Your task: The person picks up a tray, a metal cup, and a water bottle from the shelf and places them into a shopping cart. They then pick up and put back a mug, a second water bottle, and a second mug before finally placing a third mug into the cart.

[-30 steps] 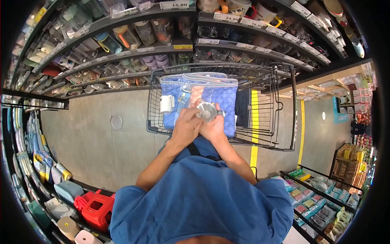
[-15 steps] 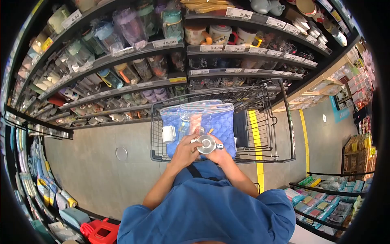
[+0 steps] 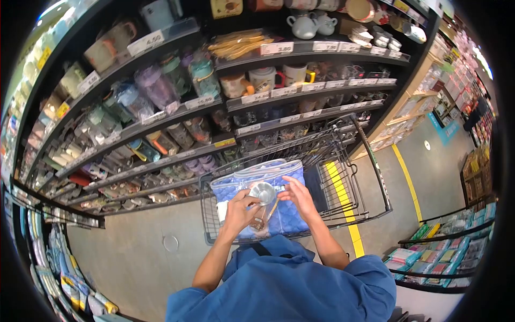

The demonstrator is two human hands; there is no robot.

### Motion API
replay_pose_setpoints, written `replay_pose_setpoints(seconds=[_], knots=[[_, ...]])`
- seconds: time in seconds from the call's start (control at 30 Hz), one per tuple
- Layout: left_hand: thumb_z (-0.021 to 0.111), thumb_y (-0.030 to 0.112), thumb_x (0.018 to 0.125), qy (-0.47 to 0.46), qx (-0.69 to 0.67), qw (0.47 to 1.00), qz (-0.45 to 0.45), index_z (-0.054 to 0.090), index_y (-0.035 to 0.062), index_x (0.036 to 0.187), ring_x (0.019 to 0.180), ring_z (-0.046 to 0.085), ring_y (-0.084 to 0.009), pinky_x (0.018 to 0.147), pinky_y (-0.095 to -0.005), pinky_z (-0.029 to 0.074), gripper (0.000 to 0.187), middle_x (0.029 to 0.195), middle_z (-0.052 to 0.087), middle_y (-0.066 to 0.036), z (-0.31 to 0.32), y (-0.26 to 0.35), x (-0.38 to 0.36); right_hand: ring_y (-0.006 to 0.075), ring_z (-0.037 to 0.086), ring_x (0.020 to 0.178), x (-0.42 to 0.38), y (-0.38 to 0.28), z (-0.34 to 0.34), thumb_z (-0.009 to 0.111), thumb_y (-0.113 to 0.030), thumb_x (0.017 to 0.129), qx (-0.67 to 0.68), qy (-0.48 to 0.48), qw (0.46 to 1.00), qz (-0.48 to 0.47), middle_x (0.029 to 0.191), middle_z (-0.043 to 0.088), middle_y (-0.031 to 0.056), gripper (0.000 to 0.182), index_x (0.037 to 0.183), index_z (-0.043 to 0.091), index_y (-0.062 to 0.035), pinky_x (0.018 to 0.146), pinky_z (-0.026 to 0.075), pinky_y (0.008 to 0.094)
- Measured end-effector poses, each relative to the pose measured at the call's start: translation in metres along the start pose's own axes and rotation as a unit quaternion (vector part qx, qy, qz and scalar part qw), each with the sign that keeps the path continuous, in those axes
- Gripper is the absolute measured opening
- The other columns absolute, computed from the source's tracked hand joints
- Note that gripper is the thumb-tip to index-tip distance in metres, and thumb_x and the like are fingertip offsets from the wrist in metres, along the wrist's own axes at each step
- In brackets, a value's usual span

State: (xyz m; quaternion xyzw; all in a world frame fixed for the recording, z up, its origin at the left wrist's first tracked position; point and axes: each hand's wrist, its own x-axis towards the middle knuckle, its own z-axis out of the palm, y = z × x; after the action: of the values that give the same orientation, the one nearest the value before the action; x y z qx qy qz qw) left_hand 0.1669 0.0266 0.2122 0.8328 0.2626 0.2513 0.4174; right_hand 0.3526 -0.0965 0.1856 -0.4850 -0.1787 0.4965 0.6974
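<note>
Since half a second ago, the right hand (image 3: 299, 197) has come away from beneath the glass cup (image 3: 263, 193) and swung out to its right, and the view has tilted, bringing more of the shelves into sight. The left hand (image 3: 238, 213) pinches the cup's left side between thumb and fingers. The right hand is loosely open, fingers extended and thumb apart, just beside the cup's handle (image 3: 279, 189); whether a fingertip touches it, I cannot tell. The cup is held above the shopping cart, its round mouth toward the camera.

Below the hands, a blue quilted bundle (image 3: 292, 217) in clear wrapping lies in the cart (image 3: 208, 240). A white item (image 3: 221, 211) sits at its left edge, partly covered by the left hand. Nearer the camera is the person's blue shirt (image 3: 300, 284).

Under and around the cart runs a grey floor (image 3: 139, 263) with a yellow stripe (image 3: 351, 225) on the right. Beyond the cart, dark shelves (image 3: 189, 111) carry mugs with orange, red and yellow handles, a purple jug (image 3: 155, 83), wooden utensils (image 3: 241, 44) and a pale teapot (image 3: 304, 26). Folded cloths (image 3: 70, 273) hang at lower left; packets (image 3: 440, 257) fill a rack at lower right.
</note>
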Motion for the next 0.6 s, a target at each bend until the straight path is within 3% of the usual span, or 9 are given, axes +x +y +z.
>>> replay_pose_setpoints(seconds=[0.07,0.1,0.13,0.2,0.23,0.27,0.37,0.5,0.6], knots=[[0.073,0.005,0.072,-0.003,0.013,0.999,0.029,0.072,0.0025,0.091,0.08,0.067,-0.0264,0.07,-0.0317,0.054,0.019,0.103,0.065,-0.014,0.002,0.003,0.012,0.0174,0.065,0.089,-0.007,-0.016,0.009,0.051,-0.023,0.097,-0.165,-0.004,0.98,-0.107,0.101,0.061,0.0097,0.041,0.132,0.048,-0.0017,0.079,0.049,0.027],[0.074,0.005,0.072,-0.012,0.03,0.998,0.051,0.071,0.0025,0.09,0.08,0.067,-0.0266,0.07,-0.0321,0.054,0.019,0.102,0.065,-0.014,0.002,0.008,0.019,0.0197,0.066,0.089,-0.006,-0.015,0.011,0.056,-0.013,0.093,-0.169,0.013,0.977,-0.133,0.101,0.063,0.0116,0.039,0.129,0.051,-0.0001,0.079,0.05,0.0284],[0.074,0.006,0.072,-0.018,0.047,0.996,0.07,0.071,0.0024,0.09,0.081,0.067,-0.0268,0.07,-0.0325,0.054,0.019,0.101,0.066,-0.014,0.001,0.013,0.025,0.0197,0.066,0.089,-0.006,-0.021,0.01,0.056,-0.013,0.093,-0.167,0.019,0.977,-0.134,0.101,0.063,0.0116,0.039,0.129,0.051,-0.0001,0.079,0.05,0.0284],[0.075,0.007,0.071,-0.023,0.038,0.995,0.092,0.07,0.0021,0.089,0.082,0.067,-0.0275,0.07,-0.0332,0.054,0.019,0.099,0.066,-0.014,-0.004,0.021,0.041,0.0217,0.066,0.089,-0.005,-0.047,0.015,0.059,-0.01,0.089,-0.39,0.014,0.877,-0.28,0.104,0.065,0.0135,0.035,0.123,0.057,-0.0002,0.079,0.05,0.0304],[0.076,0.005,0.07,-0.023,0.054,0.991,0.121,0.069,0.0012,0.09,0.082,0.068,-0.0257,0.071,-0.032,0.055,0.022,0.099,0.066,-0.013,-0.01,0.031,0.048,0.0268,0.066,0.088,-0.008,-0.061,0.021,0.059,-0.008,0.086,-0.397,0.026,0.875,-0.276,0.104,0.065,0.0162,0.034,0.12,0.059,-0.0005,0.079,0.051,0.0329],[0.076,0.003,0.069,-0.022,0.07,0.986,0.15,0.068,0.0004,0.091,0.082,0.068,-0.0239,0.071,-0.0309,0.055,0.024,0.099,0.067,-0.013,-0.017,0.04,0.056,0.0268,0.066,0.088,-0.004,-0.069,0.02,0.059,-0.008,0.086,-0.396,0.021,0.876,-0.274,0.104,0.065,0.0162,0.034,0.12,0.059,-0.0005,0.079,0.051,0.0329],[0.073,0.001,0.071,-0.041,0.059,0.984,0.163,0.067,0.0002,0.094,0.081,0.068,-0.027,0.072,-0.0322,0.055,0.025,0.097,0.067,-0.014,-0.035,0.066,0.077,0.0342,0.063,0.089,0.007,-0.096,0.012,0.061,-0.006,0.084,-0.561,0.023,0.726,-0.397,0.098,0.066,0.017,0.033,0.117,0.061,-0.0026,0.078,0.052,0.0402],[0.066,0.0,0.077,-0.068,0.096,0.966,0.228,0.067,0.0014,0.096,0.081,0.067,-0.0287,0.073,-0.0334,0.054,0.019,0.09,0.068,-0.015,-0.059,0.085,0.11,0.0281,0.061,0.092,0.021,-0.14,0.009,0.061,-0.002,0.073,-0.677,0.012,0.57,-0.466,0.103,0.064,0.0098,0.035,0.108,0.064,-0.0058,0.079,0.049,0.0376],[0.068,0.002,0.076,-0.026,0.171,0.947,0.271,0.067,0.0015,0.091,0.08,0.068,-0.0294,0.071,-0.0344,0.054,0.014,0.087,0.068,-0.015,-0.072,0.099,0.137,0.0238,0.059,0.083,0.028,-0.178,0.014,0.058,-0.007,0.077,-0.722,0.001,0.491,-0.488,0.091,0.062,0.0052,0.03,0.106,0.064,-0.008,0.072,0.047,0.0349]])
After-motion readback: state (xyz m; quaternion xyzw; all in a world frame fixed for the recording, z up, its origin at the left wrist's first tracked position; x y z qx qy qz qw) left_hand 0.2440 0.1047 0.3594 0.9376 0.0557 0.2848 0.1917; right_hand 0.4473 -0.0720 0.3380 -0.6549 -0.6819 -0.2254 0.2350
